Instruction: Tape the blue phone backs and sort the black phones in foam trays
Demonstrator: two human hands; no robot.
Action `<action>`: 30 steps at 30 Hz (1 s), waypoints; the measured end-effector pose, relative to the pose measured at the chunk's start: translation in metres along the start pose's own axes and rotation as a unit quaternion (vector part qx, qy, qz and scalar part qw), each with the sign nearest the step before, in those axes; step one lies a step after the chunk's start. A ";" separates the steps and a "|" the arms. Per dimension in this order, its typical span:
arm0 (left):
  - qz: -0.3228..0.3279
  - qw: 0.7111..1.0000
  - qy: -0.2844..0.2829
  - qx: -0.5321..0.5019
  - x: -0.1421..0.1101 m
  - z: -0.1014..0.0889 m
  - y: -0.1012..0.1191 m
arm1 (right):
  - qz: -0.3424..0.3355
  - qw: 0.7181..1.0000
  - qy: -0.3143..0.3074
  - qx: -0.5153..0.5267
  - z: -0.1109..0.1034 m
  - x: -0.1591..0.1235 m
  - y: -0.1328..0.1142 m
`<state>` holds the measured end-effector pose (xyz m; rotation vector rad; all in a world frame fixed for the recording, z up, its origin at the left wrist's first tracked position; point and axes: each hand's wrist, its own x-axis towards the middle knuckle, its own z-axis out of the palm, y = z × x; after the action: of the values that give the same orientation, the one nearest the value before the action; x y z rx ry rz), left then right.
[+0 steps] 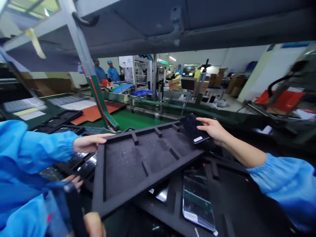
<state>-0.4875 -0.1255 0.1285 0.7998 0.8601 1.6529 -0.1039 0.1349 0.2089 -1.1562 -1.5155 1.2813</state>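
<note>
My left hand (88, 143) grips the left corner of an empty black foam tray (138, 158) with ribbed dividers, which is lifted and tilted above other trays. At the tray's far right corner, my right hand (213, 130) is closed on a black phone (194, 130) with a white label. Under the lifted tray lies another black tray (229, 184) holding a glossy phone (197, 200), and a second phone (161, 194) is partly hidden. At the bottom left, another person's hand (95, 224) in a blue sleeve holds a dark upright object (74, 207).
A green conveyor belt (133, 118) runs behind the trays, with an orange-red sheet (96, 112) on it. A slanted metal post (98, 95) rises at the left. More dark trays (59, 120) sit far left. Workers in blue (100, 71) stand far back. A red bag (283, 98) is at the right.
</note>
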 end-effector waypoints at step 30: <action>-0.229 0.955 0.118 0.148 0.045 0.013 0.020 | 0.112 0.969 -0.143 -0.169 -0.096 0.057 0.053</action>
<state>-0.4965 -0.0836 0.1562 0.5471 1.3730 1.2341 -0.0179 0.2163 0.1720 -1.4400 -1.9156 1.4228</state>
